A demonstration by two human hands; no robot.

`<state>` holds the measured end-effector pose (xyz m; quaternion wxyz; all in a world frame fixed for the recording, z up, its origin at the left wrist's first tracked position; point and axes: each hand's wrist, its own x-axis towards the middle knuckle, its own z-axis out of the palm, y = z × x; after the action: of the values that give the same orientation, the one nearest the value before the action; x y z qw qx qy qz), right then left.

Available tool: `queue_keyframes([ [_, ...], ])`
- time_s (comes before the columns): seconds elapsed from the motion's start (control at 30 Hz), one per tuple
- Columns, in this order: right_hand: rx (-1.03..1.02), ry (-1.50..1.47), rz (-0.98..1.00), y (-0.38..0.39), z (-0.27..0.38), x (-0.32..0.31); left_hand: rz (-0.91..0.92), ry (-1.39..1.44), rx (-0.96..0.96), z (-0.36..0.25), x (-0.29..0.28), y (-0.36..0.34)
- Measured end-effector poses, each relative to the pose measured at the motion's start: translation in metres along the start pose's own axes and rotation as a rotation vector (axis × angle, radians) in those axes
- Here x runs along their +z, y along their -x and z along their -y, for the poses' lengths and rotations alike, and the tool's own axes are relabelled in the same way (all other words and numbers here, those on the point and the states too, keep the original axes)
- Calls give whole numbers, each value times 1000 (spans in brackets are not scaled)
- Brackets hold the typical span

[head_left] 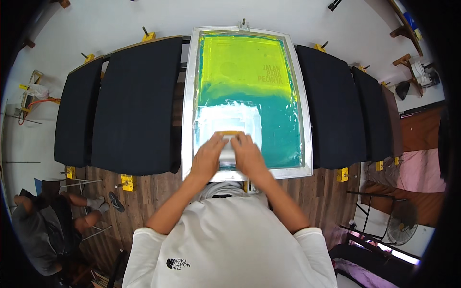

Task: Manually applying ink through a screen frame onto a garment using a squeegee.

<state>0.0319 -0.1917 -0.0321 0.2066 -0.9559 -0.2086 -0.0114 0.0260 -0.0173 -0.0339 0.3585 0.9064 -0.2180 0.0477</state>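
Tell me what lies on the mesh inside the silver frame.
White paste-like material covers its lower-left part, where the left hand and right hand grip a squeegee-like tool. The mesh beneath the hands and tool is covered and cannot be seen.

Standing fan (402,227) near pink fabric (421,172) at right; dark slipper (116,201) on wooden floor (329,204), near seated person (36,230) at left.

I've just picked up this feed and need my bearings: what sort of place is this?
Probably a screen-printing workshop: a metal-framed printing screen with a teal and yellow-green surface, what looks like a squeegee at its near end, and black cloth-covered boards on both sides.
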Motion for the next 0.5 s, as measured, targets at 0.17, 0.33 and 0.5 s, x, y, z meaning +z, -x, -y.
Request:
queue_keyframes([
  [0.17,40,-67,101,29,19,-19,111,22,-97,-29,-15,23],
  [0.33,65,-105,237,-22,5,-48,327,129,-277,-25,-45,-33],
  [0.5,100,-22,348,-99,-21,-39,277,36,-218,23,-41,-87],
])
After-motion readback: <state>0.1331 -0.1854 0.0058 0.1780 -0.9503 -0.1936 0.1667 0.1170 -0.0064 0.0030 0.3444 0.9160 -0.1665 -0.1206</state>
